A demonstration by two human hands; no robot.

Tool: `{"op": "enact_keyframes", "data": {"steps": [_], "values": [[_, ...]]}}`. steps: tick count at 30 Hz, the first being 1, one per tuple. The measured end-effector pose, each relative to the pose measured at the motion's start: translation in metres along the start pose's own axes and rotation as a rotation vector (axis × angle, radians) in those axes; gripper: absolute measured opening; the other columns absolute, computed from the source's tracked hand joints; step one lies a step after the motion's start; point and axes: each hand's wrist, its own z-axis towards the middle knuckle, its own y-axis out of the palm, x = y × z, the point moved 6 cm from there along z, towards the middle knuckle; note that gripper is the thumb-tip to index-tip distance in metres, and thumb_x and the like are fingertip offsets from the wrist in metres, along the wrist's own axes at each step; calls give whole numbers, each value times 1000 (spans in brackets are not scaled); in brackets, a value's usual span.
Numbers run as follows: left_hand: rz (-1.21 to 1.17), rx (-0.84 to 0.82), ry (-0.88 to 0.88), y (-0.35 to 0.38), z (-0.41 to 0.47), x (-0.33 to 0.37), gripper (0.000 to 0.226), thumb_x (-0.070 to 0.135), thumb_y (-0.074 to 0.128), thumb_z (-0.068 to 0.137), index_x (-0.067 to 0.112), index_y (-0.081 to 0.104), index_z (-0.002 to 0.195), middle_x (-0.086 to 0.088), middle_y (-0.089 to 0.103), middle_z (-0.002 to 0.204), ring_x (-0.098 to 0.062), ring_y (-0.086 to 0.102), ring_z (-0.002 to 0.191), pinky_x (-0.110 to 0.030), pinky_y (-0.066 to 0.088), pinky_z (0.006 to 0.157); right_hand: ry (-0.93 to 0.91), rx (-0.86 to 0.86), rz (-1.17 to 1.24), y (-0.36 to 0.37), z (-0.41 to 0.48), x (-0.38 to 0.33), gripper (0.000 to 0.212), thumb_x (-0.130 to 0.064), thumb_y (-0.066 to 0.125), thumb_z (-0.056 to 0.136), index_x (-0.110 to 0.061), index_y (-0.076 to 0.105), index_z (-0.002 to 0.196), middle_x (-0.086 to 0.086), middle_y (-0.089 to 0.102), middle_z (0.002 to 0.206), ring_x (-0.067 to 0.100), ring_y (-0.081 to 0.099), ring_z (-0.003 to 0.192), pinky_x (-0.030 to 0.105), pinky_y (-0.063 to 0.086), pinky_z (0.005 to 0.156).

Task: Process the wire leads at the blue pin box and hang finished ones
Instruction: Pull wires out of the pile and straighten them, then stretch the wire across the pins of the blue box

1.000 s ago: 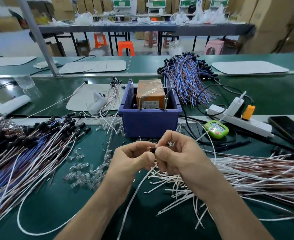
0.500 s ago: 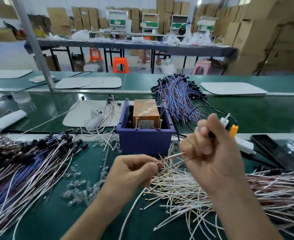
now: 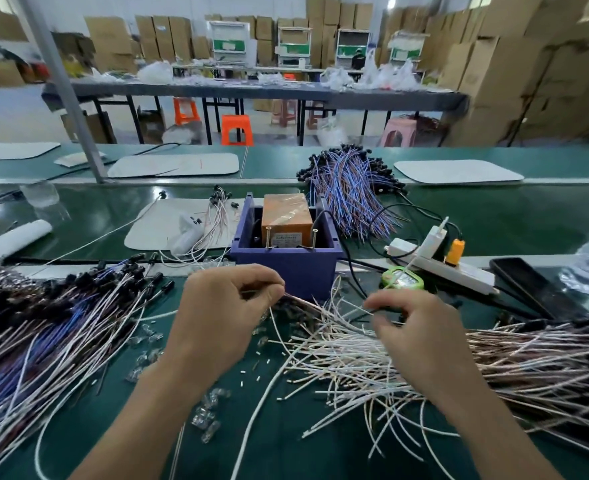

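— So, where is the wire lead [image 3: 300, 301]?
— Pinched in the left hand [image 3: 223, 317], just in front of the blue pin box [image 3: 303, 271]. Right hand [image 3: 421, 330] curls over the white wire pile [image 3: 338, 355]; its hold, I cannot tell

- Bare left hand [image 3: 223, 317] — uncovered from the knuckles to the wrist.
- Bare right hand [image 3: 421, 334] — equally uncovered, its fingertips too blurred to show detail.
- Bare left forearm [image 3: 140, 420] and bare right forearm [image 3: 501, 441] — both uncovered down to the view's lower edge.
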Motion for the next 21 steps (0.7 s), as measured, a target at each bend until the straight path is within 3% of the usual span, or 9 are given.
{"op": "enact_keyframes", "data": {"steps": [2,3,6,9,11,15,18,19,21], "values": [[-9,-34,29,9,1,8,34,16,87,81,43,75,97,33,72,80,3,70,75,-10,51,70,-199,20,-109,9,-9,-30,35,-13,79,84,-34,77,111,-22,68,111,1,61,105,18,42,103],[-43,-53,36,14,1,12,33,14,86,82,42,76,96,31,72,79,2,71,74,-8,50,68,-262,-1,-67,15,-12,-42,42,-12,78,85,-34,74,120,-21,67,116,2,57,113,14,36,107],[-199,-105,27,24,-3,18,31,14,80,87,43,77,98,24,76,82,0,73,74,-12,54,68,-266,-135,92,32,-13,-63,48,-11,68,94,-34,63,136,-15,71,120,-1,61,110,2,37,97],[-271,-132,-41,22,-9,8,34,9,76,89,41,80,95,16,78,80,-3,74,70,-17,57,66,-220,-150,156,34,-12,-63,34,-12,60,99,-35,68,122,-13,76,97,5,68,90,17,51,82],[-286,-131,-105,18,-14,-4,38,5,77,88,42,81,91,10,78,76,-7,73,65,-15,54,62,-241,-150,142,36,-13,-60,19,-16,63,97,-32,71,103,-10,73,81,10,66,77,27,50,72],[-364,-103,-209,11,-20,-24,39,0,78,87,39,82,85,3,78,74,-14,71,63,-19,53,60,-216,-160,113,45,-11,-52,9,-27,72,94,-29,73,85,-10,67,65,9,62,63,23,45,58],[-370,-100,-293,7,-26,-34,37,2,79,87,39,82,89,2,80,79,-30,74,70,-37,57,57,-149,-153,193,48,-5,-43,15,-23,73,92,-28,75,78,-10,67,63,6,58,56,19,41,51],[-370,-105,-317,4,-27,-38,36,3,79,87,38,82,90,1,80,79,-30,74,69,-36,55,54,-137,-152,216,47,-3,-41,16,-23,74,92,-28,75,77,-10,68,63,6,59,56,20,43,51],[-381,-121,-350,-5,-28,-46,33,4,80,86,37,82,91,-1,80,77,-14,73,65,-19,50,52,-128,-148,239,45,0,-38,17,-22,75,92,-29,76,76,-11,68,63,7,61,57,27,49,55]]}}
